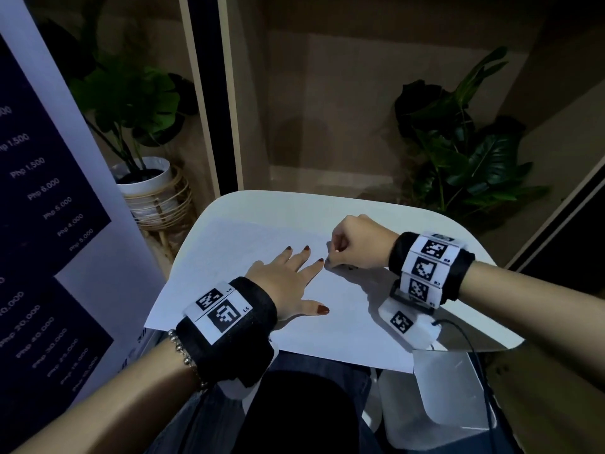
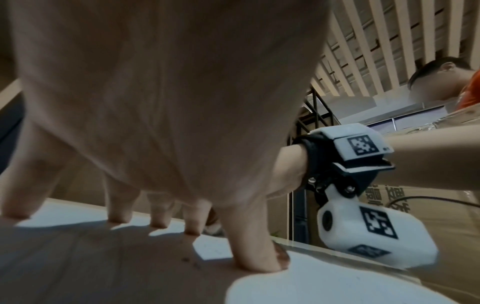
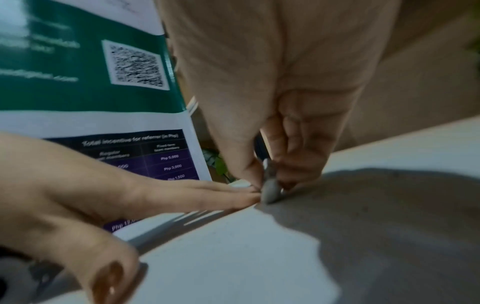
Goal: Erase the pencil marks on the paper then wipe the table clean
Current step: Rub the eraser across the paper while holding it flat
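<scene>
The paper (image 1: 248, 257) lies flat on the white desk (image 1: 409, 217), its near edge hanging off the desk's front over the person's lap. No pencil marks can be made out on it from the head view; the sheet reads as plain white there.

The right hand (image 1: 357, 242) is curled, its fingers (image 3: 249, 170) pinching a small grey eraser (image 3: 270, 190) whose lower end touches the paper. The left hand (image 1: 288, 283) lies spread and flat on the sheet, fingers straight, index tip just beside the eraser — bracing the paper.

By the look of it, the erasing step is in hand; wiping the desk has not begun, and no cloth is in view. The next move likely calls for short rubbing strokes while the left hand holds the sheet from creeping or creasing.

The right wrist view alone shows the eraser itself, which the head view hides under the knuckles. The left wrist view adds a few dark specks (image 2: 191, 261) on the paper by the thumb — possibly eraser crumbs, though too small to be sure.
</scene>
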A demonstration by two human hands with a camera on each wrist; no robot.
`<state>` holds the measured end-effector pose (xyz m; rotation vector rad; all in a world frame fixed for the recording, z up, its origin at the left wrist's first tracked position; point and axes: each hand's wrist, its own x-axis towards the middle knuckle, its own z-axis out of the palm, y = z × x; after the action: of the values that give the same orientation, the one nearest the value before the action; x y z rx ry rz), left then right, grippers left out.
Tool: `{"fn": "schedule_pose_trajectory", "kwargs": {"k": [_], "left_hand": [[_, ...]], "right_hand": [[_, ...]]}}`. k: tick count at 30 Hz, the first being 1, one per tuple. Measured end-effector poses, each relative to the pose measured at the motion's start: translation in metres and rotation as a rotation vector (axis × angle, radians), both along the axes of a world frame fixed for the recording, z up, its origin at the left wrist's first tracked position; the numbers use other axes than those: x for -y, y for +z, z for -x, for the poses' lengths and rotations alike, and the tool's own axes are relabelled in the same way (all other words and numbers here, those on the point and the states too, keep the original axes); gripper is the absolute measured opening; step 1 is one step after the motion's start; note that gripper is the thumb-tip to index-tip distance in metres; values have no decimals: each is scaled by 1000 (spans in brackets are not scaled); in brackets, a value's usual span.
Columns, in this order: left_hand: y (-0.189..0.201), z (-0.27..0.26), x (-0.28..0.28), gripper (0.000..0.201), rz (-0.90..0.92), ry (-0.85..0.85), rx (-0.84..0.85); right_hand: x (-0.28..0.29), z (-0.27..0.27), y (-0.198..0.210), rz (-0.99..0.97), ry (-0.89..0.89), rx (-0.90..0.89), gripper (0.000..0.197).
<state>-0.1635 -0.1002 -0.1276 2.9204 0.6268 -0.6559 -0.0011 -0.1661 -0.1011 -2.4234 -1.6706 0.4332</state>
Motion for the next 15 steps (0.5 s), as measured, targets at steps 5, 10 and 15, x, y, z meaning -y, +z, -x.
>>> {"fn": "schedule_pose_trajectory", "kwargs": {"k": [5, 10, 15], "left_hand": [[0, 1, 1, 83, -10, -4, 4], [-1, 0, 0, 83, -4, 0, 4], [0, 0, 0, 83, -8, 2, -8]], "right_hand": [[-6, -9, 7, 45, -42, 111, 22], [-2, -4, 4, 70, -6, 50, 21], [-8, -22, 12, 62, -76, 130, 23]]}}
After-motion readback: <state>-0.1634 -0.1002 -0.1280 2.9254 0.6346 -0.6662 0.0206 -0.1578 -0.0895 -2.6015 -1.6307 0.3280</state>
